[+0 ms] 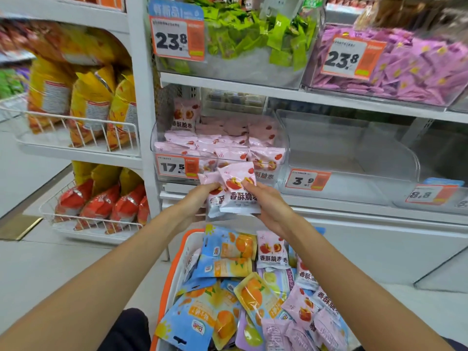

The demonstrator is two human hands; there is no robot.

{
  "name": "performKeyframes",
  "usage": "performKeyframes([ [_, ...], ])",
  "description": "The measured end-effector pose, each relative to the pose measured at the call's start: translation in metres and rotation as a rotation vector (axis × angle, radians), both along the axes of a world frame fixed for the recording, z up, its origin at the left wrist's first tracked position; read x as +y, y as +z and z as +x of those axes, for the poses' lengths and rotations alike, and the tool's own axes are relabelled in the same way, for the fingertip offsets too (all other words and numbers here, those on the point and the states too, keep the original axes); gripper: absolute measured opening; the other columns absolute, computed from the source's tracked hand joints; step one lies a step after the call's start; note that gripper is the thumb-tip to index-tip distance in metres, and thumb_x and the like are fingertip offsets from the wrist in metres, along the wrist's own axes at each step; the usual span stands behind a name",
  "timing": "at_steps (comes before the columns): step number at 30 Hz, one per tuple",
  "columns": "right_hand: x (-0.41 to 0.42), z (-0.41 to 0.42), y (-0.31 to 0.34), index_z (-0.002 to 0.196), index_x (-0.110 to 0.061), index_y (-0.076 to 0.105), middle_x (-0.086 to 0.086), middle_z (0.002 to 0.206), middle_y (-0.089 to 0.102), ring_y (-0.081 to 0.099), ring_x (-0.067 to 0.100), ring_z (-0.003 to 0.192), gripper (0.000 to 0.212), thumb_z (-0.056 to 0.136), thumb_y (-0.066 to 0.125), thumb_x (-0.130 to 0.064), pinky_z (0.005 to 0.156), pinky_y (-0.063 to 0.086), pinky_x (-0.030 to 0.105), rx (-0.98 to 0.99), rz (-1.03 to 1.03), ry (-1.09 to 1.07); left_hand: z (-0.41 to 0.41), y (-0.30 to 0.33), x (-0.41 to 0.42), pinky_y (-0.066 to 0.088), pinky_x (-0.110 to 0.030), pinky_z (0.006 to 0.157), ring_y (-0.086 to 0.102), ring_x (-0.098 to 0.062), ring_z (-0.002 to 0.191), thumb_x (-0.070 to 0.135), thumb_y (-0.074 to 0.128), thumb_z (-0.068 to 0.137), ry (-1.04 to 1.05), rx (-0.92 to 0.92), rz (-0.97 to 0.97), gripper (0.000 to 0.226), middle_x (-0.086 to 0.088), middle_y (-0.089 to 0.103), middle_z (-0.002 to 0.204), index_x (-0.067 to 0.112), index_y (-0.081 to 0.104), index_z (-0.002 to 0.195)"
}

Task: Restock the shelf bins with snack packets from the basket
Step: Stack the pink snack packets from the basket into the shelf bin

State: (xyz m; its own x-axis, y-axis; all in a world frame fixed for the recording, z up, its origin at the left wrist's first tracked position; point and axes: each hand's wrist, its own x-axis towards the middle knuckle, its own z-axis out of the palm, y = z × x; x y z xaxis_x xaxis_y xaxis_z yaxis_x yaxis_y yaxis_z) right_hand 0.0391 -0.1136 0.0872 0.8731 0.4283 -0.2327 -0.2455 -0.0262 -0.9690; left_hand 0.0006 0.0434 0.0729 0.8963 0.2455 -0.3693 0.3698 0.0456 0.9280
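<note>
Both hands hold pink snack packets (236, 191) with red fruit pictures, just below the front of a clear shelf bin (283, 148). That bin, tagged 17.5, is partly filled with the same pink packets. My left hand (202, 196) grips the packets from the left and my right hand (268, 201) grips them from the right. Below my arms stands the orange-rimmed basket (172, 269), heaped with blue, yellow, lilac and pink packets.
Right of the pink bin sits a clear bin (354, 158) tagged 3.9 with nothing visible inside. The shelf above carries a bin of green packets (253, 39) and one of purple packets (410, 69). White wire racks (76, 133) with yellow and red bags stand at left.
</note>
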Motion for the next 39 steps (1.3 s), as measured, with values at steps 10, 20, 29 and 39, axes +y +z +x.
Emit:
performKeyframes([
  [10,0.029,-0.001,0.021,0.148,-0.018,0.026,-0.005,0.141,0.040,0.037,0.014,0.130,0.051,0.102,0.033,-0.040,0.103,0.030,0.030,-0.251,-0.234,-0.039,0.012,0.013,0.001,0.049,-0.032,0.087,0.061,-0.022,0.086,0.060,0.040,0.088,0.004,-0.095,-0.123,0.047,-0.008,0.066,0.093,0.022,0.067,0.093],
  [20,0.039,0.013,0.052,0.136,-0.022,0.044,-0.008,0.145,0.036,0.037,0.014,0.129,0.050,0.091,0.047,-0.044,0.113,0.025,0.040,-0.206,-0.317,0.269,0.014,0.038,0.018,0.032,-0.041,0.111,0.042,-0.016,0.131,0.055,0.060,0.078,-0.179,-0.258,-0.011,0.053,0.001,0.048,0.142,0.030,0.060,0.125],
  [29,0.065,0.053,0.084,0.142,-0.017,0.037,-0.007,0.129,0.055,0.053,0.008,0.105,0.077,0.076,0.076,-0.031,0.081,0.037,0.021,-0.343,-0.189,0.196,0.038,0.088,0.066,0.039,-0.022,0.078,0.054,-0.002,0.086,0.050,0.062,0.071,-0.105,-0.373,0.234,0.022,0.012,0.064,0.096,0.031,0.061,0.082],
  [39,0.153,0.125,0.055,0.131,-0.009,0.050,-0.001,0.122,0.062,0.058,0.014,0.111,0.067,0.072,0.081,-0.011,0.097,0.047,0.027,-0.544,-0.112,0.101,0.096,0.081,0.112,0.049,-0.041,0.086,0.061,-0.030,0.101,0.043,0.060,0.062,0.207,-0.337,0.383,0.075,-0.012,0.062,0.098,0.001,0.050,0.124],
])
